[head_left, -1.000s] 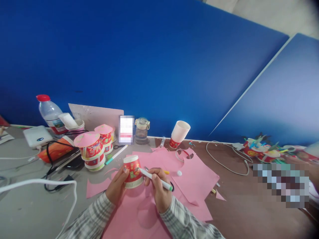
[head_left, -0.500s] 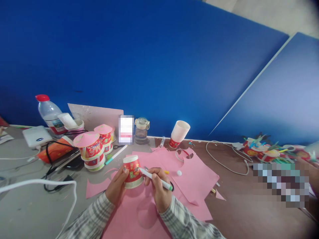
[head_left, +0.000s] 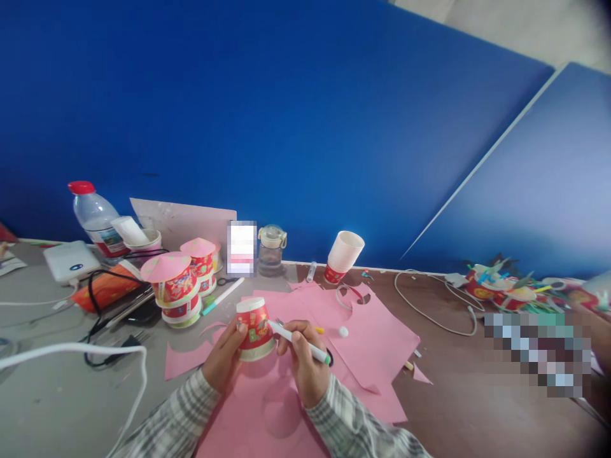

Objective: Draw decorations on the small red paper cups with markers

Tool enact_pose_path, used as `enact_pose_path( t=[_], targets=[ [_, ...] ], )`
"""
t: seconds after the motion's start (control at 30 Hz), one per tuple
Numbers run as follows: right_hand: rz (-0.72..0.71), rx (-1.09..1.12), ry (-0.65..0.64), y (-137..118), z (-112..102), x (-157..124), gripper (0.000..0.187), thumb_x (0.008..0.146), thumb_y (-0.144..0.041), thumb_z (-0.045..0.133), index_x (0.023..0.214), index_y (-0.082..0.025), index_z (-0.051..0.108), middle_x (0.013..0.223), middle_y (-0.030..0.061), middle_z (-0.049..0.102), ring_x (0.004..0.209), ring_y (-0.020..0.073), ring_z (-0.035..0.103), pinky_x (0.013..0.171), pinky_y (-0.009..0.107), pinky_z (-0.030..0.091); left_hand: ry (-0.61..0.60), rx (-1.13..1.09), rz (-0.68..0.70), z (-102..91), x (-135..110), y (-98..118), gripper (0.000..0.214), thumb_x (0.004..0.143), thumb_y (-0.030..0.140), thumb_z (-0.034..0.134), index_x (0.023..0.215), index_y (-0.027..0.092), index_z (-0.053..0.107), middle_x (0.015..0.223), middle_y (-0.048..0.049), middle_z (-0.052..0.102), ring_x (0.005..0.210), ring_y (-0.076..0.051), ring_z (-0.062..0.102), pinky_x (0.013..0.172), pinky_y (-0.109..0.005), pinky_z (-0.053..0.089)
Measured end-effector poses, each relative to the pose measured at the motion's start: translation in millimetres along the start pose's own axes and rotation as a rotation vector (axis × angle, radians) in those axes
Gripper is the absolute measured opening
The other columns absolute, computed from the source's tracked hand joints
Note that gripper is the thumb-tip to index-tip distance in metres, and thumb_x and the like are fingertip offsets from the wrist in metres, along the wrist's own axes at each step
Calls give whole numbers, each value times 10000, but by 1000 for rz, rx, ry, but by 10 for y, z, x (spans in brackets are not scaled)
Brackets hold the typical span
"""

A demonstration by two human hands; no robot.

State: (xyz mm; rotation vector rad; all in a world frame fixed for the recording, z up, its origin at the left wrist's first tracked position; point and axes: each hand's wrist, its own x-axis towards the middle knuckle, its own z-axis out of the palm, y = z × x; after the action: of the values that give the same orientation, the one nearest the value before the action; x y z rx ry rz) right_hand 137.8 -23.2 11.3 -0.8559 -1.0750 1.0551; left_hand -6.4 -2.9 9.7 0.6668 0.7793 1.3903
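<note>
A red-and-white printed paper cup [head_left: 252, 326] is upside down in my left hand [head_left: 226, 353], whose thumb presses on its side. My right hand [head_left: 305, 364] grips a white marker pen [head_left: 298, 342] with a green end; the pen's tip is at the cup's right side, though I cannot tell if it touches. Beneath both hands lie sheets of pink paper [head_left: 272, 420]. Two stacked cup pieces with pink cone tops [head_left: 167, 266] stand to the left. A second white marker [head_left: 223, 296] with a teal end lies behind my left hand.
A stack of paper cups [head_left: 344, 251] and a lidded water jar [head_left: 271, 250] stand by the blue partition [head_left: 286, 127]. A plastic bottle [head_left: 98, 219], a white power bank [head_left: 71, 261] and cables crowd the left. Another person's hand [head_left: 592, 331] shows at the right, near cups of craft bits [head_left: 487, 283].
Very little differs. The marker's tip and my right hand have shifted very slightly beside the cup; my left hand keeps the cup in place.
</note>
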Motion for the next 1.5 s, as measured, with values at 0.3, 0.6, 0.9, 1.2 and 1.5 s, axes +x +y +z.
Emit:
enact_pose_path(
  t=[0.3, 0.6, 0.9, 1.2, 1.5],
  targets=[
    [-6, -12, -9, -31, 10, -5, 248, 770, -392, 513, 765, -179, 642, 475, -1, 613, 476, 198, 546, 525, 308, 448, 13, 7, -2, -15, 2, -15, 428, 582, 305, 600, 985, 163, 593, 835, -145, 698, 810, -373, 563, 678, -490, 432],
    [4, 0, -9, -33, 15, -8, 259, 764, -403, 521, 768, -173, 638, 474, 3, 618, 489, 201, 563, 540, 305, 452, -11, 2, 9, -2, -2, -6, 405, 600, 293, 587, 981, 155, 594, 833, -151, 696, 792, -374, 568, 663, -492, 434],
    [-8, -6, -13, -67, 28, -8, 257, 760, -410, 527, 775, -178, 636, 482, 7, 625, 495, 209, 572, 520, 301, 444, 1, 7, 12, -19, 4, -22, 409, 595, 296, 591, 985, 171, 593, 839, -140, 698, 792, -364, 569, 657, -473, 441],
    [-11, -27, -16, -93, 31, -8, 251, 764, -403, 519, 774, -181, 633, 482, 3, 623, 478, 201, 564, 520, 299, 452, 13, 19, 5, -15, 4, -16, 420, 586, 303, 598, 980, 158, 598, 825, -146, 698, 791, -373, 568, 650, -482, 443],
    [-24, -35, -24, -77, 27, -8, 235, 775, -376, 510, 784, -178, 635, 492, 9, 628, 495, 212, 577, 529, 314, 462, 11, 28, 9, -1, 0, -3, 418, 577, 313, 604, 966, 162, 606, 824, -145, 700, 784, -378, 570, 647, -484, 439]
  ],
)
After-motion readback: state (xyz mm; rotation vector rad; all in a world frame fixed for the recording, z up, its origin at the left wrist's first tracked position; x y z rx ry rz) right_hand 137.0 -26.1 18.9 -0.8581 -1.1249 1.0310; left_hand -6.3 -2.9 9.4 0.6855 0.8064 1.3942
